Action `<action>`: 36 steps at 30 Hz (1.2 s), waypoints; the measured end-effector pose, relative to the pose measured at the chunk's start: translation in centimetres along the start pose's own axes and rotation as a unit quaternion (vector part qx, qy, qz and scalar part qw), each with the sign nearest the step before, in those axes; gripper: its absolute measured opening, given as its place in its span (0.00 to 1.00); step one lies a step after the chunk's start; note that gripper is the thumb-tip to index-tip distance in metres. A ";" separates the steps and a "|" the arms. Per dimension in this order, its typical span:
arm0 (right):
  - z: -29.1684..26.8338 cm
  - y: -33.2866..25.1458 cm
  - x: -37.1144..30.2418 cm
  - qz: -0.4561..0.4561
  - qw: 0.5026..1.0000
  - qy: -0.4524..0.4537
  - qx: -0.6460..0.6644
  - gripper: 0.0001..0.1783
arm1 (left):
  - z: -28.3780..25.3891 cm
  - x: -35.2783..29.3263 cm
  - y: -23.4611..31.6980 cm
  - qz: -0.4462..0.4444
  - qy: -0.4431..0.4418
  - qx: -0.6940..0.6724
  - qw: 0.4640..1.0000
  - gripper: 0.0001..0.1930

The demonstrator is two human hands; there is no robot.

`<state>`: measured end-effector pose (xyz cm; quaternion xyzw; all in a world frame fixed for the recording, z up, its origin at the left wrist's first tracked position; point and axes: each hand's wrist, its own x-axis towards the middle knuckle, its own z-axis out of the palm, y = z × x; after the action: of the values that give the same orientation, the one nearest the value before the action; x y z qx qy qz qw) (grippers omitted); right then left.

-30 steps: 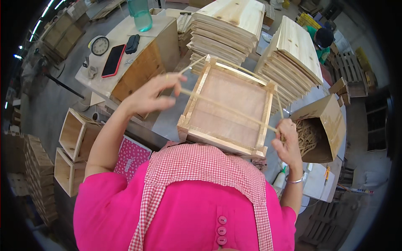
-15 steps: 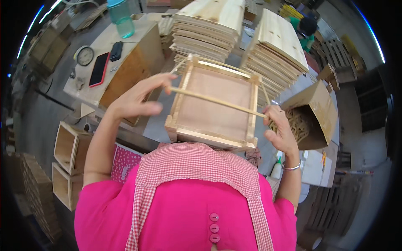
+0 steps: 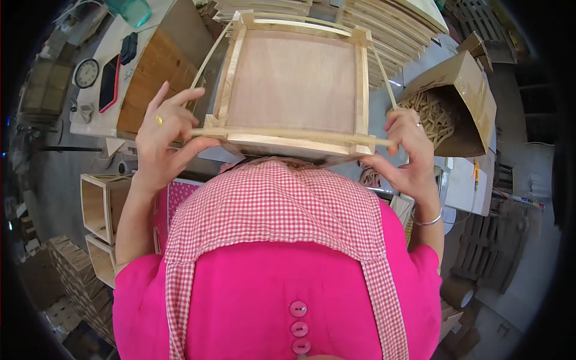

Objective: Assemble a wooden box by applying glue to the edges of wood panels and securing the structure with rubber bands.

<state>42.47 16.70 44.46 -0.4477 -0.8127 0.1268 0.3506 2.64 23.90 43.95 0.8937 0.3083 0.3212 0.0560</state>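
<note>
A square wooden box (image 3: 293, 84) with a thin flat panel and raised edge strips lies in front of my apron. A tan rubber band (image 3: 282, 135) is stretched round it, running across the near side and slanting out from the far corners to both hands. My left hand (image 3: 165, 135) pulls the band outward beside the near left corner, fingers curled on it. At the near right corner my right hand (image 3: 411, 153) grips the other side of the band between thumb and fingers.
A cardboard box (image 3: 477, 108) on its side holds many loose rubber bands (image 3: 429, 120) at the right. Stacked wooden boards (image 3: 390, 45) stand behind. On the left table lie a phone (image 3: 109, 84), a round clock (image 3: 87, 73) and a teal bottle (image 3: 133, 11). Small open wooden boxes (image 3: 99, 207) stand lower left.
The band's near strand has come from across the middle of the panel to the box's near edge. Both hands have moved nearer to me, and the left has closed on the band.
</note>
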 end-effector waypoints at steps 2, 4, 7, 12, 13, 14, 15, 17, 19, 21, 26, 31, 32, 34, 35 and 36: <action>0.5 0.5 -0.7 -0.042 0.999 -0.007 -0.020 0.24 | 0.9 -0.8 0.3 0.013 0.012 0.028 0.999 0.20; 1.1 0.4 -1.2 -0.074 0.996 -0.011 -0.046 0.22 | 1.7 -2.0 0.5 0.029 0.026 0.055 0.998 0.09; 1.7 0.7 -1.2 -0.093 0.992 -0.013 -0.083 0.19 | 2.5 -2.1 1.5 -0.006 0.049 0.070 0.996 0.05; 1.4 1.0 -1.0 -0.105 0.992 -0.031 -0.064 0.14 | 3.6 -3.0 2.2 -0.037 0.088 0.076 0.992 0.12; 1.4 1.0 -1.0 -0.113 0.991 -0.034 -0.058 0.12 | 3.7 -3.1 2.5 -0.041 0.089 0.080 0.992 0.12; 1.3 1.1 -0.9 -0.118 0.991 -0.035 -0.054 0.12 | 3.8 -3.1 2.8 -0.045 0.100 0.092 0.990 0.12; 1.1 1.3 -0.8 -0.128 0.989 -0.042 -0.059 0.12 | 3.9 -3.1 3.0 -0.048 0.112 0.104 0.987 0.11; 0.9 1.6 -0.6 -0.144 0.986 -0.051 -0.061 0.11 | 4.3 -3.8 3.1 -0.072 0.113 0.101 0.986 0.12; 0.9 2.2 -0.6 -0.139 0.987 -0.067 -0.055 0.11 | 4.5 -4.0 4.0 -0.096 0.115 0.094 0.984 0.14; 0.7 2.6 -0.6 -0.135 0.987 -0.082 -0.032 0.10 | 4.2 -3.5 6.2 -0.101 0.118 0.204 0.967 0.18; 0.5 4.4 0.2 -0.150 0.982 -0.106 0.046 0.10 | 8.2 0.7 12.2 -0.018 0.190 0.166 0.967 0.28; -2.8 8.2 2.8 -0.088 0.987 -0.135 -0.013 0.13 | 14.1 2.1 10.2 0.003 0.167 0.165 0.972 0.25; -3.9 10.1 3.1 -0.058 0.988 -0.133 -0.050 0.15 | 14.3 2.3 9.9 0.018 0.189 0.161 0.968 0.24; -5.5 13.1 4.5 -0.030 0.989 -0.117 -0.085 0.22 | 14.7 2.6 10.1 0.036 0.211 0.157 0.964 0.23; -5.7 13.5 5.6 -0.028 0.989 -0.115 -0.088 0.22 | 14.9 2.8 10.1 0.038 0.215 0.161 0.963 0.24; -5.0 12.8 7.2 -0.065 0.985 -0.117 -0.109 0.20 | 14.9 2.6 10.2 0.035 0.216 0.170 0.961 0.24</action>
<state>51.55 29.29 44.67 -0.4118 -0.8844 0.0655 0.2096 18.53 18.74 36.64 0.8094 0.3317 0.4515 -0.1760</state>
